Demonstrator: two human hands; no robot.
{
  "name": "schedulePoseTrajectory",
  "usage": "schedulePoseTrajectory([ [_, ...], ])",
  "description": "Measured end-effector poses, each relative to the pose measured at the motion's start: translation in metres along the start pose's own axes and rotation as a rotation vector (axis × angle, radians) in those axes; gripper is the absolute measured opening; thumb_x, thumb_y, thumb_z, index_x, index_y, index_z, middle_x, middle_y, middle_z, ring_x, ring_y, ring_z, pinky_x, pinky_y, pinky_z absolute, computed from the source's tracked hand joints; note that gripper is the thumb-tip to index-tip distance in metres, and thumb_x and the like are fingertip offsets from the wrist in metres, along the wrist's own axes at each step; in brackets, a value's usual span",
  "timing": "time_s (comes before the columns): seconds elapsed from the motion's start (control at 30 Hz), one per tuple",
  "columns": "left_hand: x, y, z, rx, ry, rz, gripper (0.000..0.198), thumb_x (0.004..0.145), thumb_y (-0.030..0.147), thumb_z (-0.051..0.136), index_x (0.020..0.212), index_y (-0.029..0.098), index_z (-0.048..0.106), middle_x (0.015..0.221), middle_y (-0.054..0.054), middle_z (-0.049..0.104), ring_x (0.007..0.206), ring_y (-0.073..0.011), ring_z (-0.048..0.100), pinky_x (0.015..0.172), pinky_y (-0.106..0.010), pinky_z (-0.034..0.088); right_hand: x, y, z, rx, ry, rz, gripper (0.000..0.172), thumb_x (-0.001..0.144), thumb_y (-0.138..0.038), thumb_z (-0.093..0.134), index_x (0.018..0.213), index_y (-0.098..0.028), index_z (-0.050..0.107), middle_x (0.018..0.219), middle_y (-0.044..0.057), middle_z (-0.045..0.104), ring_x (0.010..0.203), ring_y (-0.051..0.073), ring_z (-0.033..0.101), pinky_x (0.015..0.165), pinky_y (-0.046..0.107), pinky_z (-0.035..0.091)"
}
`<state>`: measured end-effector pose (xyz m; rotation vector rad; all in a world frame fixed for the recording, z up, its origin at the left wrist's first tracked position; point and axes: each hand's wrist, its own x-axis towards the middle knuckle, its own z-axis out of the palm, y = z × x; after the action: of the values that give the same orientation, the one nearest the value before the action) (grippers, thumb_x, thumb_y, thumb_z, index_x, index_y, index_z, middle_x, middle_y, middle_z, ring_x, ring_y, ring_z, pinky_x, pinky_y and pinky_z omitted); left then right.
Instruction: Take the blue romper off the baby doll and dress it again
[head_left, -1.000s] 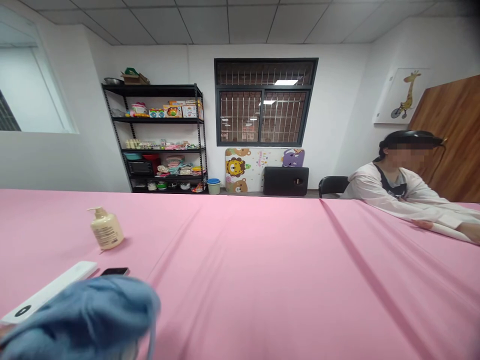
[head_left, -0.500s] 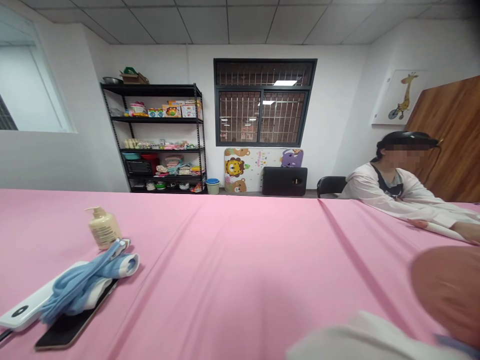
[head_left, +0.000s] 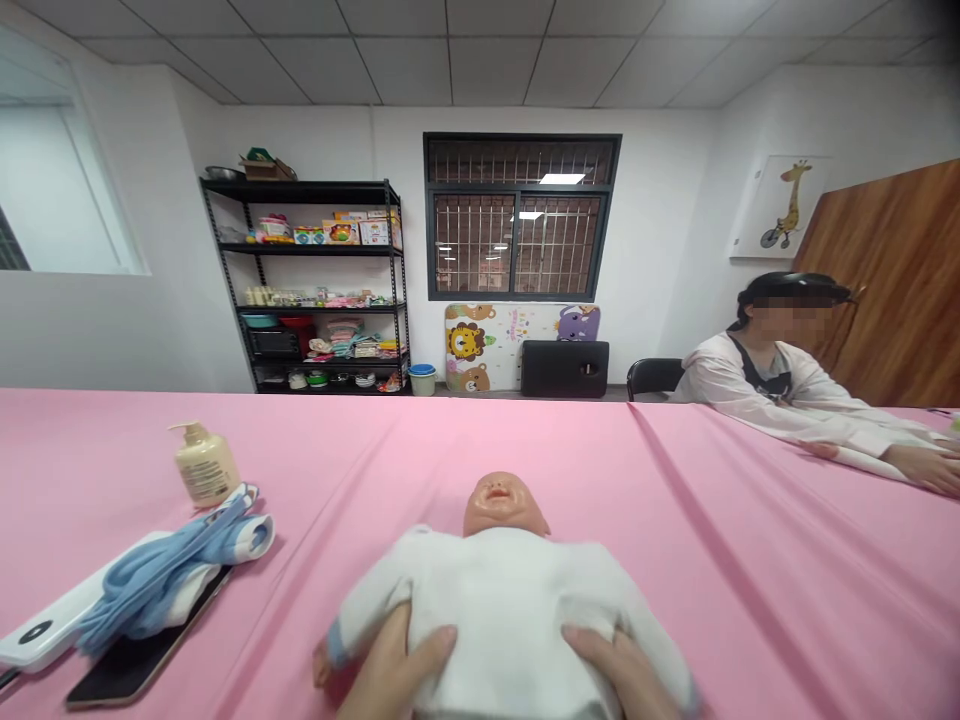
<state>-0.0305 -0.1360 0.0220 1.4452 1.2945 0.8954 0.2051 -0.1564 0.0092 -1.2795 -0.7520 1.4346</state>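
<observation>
while the pink table (head_left: 450, 450) stretches out ahead, the doll (head_left: 510, 600) lies face-up on it in front of me, head away; my left hand (head_left: 401, 660) and right hand (head_left: 628, 668) grip its torso from both sides.

Room, institutional, apparently for childcare practice; neither home nor kitchen to my eye: grid-panelled ceiling (head_left: 487, 65), plain white walls (head_left: 667, 200), barred window (head_left: 515, 245)
Before me: long table under pink cloth (head_left: 345, 460), bearing one dressed baby doll (head_left: 506, 610)
Far wall: black metal shelving (head_left: 315, 251), open, stocked with colourful boxes (head_left: 343, 232), small bottles (head_left: 259, 297) and folded cloths (head_left: 345, 338); cartoon-animal panel (head_left: 499, 350), leaning; lidded bucket (head_left: 422, 381)
Right of me: giraffe picture (head_left: 787, 208), wall-hung; black chair (head_left: 651, 376), with person (head_left: 750, 390) seated at the table
</observation>
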Motion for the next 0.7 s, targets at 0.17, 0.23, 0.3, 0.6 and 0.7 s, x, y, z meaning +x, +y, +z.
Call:
schedulePoseTrajectory([
  [0.17, 0.03, 0.018, -0.013, 0.157, 0.0, -0.089, 0.041, 0.072, 0.046, 0.054, 0.098, 0.015, 0.058, 0.103, -0.007, 0.063, 0.102, -0.0283, 0.054, 0.089, -0.036, 0.042, 0.013, -0.021, 0.027, 0.04, 0.06, 0.088, 0.028, 0.055, -0.027, 0.062, 0.079, -0.018, 0.052, 0.083, 0.004, 0.065, 0.082, 0.021, 0.062, 0.065, 0.027, 0.052],
  [0.23, 0.041, 0.017, -0.015, 0.148, -0.076, -0.043, 0.039, 0.075, 0.045, 0.052, 0.099, 0.015, 0.058, 0.105, -0.007, 0.062, 0.102, -0.0261, 0.054, 0.086, -0.033, 0.043, 0.023, -0.027, 0.029, -0.008, 0.058, 0.063, 0.027, 0.055, -0.023, 0.061, 0.08, -0.017, 0.051, 0.082, 0.004, 0.065, 0.081, 0.02, 0.062, 0.063, 0.026, 0.051],
  [0.3, 0.055, 0.014, -0.016, 0.152, -0.181, 0.043, 0.039, 0.076, 0.047, 0.051, 0.1, 0.016, 0.058, 0.107, -0.006, 0.062, 0.101, -0.0241, 0.054, 0.083, -0.029, 0.043, 0.039, -0.028, 0.027, -0.075, 0.007, 0.012, 0.027, 0.057, -0.021, 0.06, 0.082, -0.016, 0.052, 0.083, 0.005, 0.065, 0.083, 0.021, 0.062, 0.065, 0.026, 0.05],
  [0.6, 0.135, -0.008, -0.015, 0.7, 0.024, 0.103, 0.042, 0.086, 0.046, 0.03, 0.068, 0.017, 0.055, 0.074, -0.009, 0.064, 0.07, -0.0239, 0.059, 0.064, -0.03, 0.041, 0.164, 0.009, 0.005, -0.744, 0.088, -0.409, 0.029, 0.076, -0.037, 0.048, 0.083, -0.01, 0.058, 0.091, 0.017, 0.064, 0.092, 0.028, 0.06, 0.084, 0.037, 0.043],
  [0.7, 0.164, -0.018, -0.009, 0.8, 0.103, 0.121, 0.046, 0.089, 0.044, 0.025, 0.079, 0.014, 0.059, 0.086, -0.015, 0.065, 0.083, -0.0272, 0.06, 0.073, -0.033, 0.042, 0.194, 0.009, 0.005, -0.896, 0.111, -0.429, 0.036, 0.082, -0.04, 0.042, 0.086, -0.01, 0.06, 0.091, 0.016, 0.065, 0.091, 0.026, 0.061, 0.081, 0.034, 0.043],
])
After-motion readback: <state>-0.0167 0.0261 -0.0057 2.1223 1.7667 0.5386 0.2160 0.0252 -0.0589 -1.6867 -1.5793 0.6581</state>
